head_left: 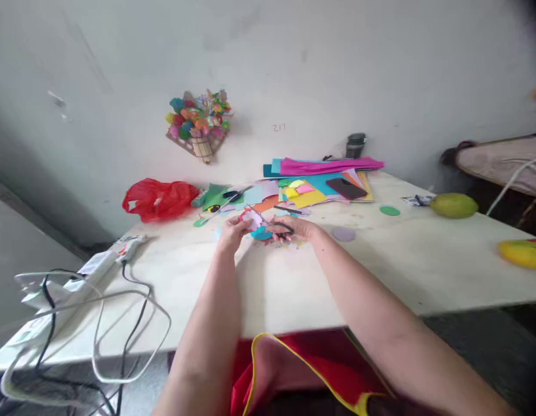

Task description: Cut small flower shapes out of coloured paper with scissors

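While pinching scalloped paper (pixel 252 220) in left hand (pixel 234 229), gripping scissors (pixel 285 228) in right hand (pixel 301 226) (apparently trimming), likely needing careful turning next

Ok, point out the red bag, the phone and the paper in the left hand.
Red bag (pixel 172 199): head view, crumpled middle.
Phone (pixel 346 189): head view, dark face.
Paper (pixel 253 219): head view, pale middle.
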A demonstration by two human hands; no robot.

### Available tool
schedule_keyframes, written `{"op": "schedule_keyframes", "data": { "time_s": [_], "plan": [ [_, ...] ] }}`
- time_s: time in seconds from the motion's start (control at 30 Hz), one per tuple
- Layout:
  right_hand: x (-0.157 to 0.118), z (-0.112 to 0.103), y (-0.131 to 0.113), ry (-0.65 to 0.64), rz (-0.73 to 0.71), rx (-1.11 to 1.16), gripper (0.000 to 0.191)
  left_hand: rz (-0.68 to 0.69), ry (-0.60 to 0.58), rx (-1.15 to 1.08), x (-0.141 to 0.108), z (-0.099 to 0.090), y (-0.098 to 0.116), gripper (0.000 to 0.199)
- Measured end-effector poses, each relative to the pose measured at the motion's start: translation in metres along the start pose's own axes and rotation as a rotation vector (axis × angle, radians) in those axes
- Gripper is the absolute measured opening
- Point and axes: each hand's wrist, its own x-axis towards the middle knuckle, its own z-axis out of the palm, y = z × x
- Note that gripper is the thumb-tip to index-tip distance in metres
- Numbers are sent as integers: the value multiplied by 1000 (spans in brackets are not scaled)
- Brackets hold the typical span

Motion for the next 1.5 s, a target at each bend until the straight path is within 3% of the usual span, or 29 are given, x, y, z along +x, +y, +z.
{"op": "schedule_keyframes", "data": {
  "time_s": [1.5],
  "plan": [
    [3,-3,9,13,-35,45,27,-11,-30,3,1,-6,-1,33]
  ]
}}
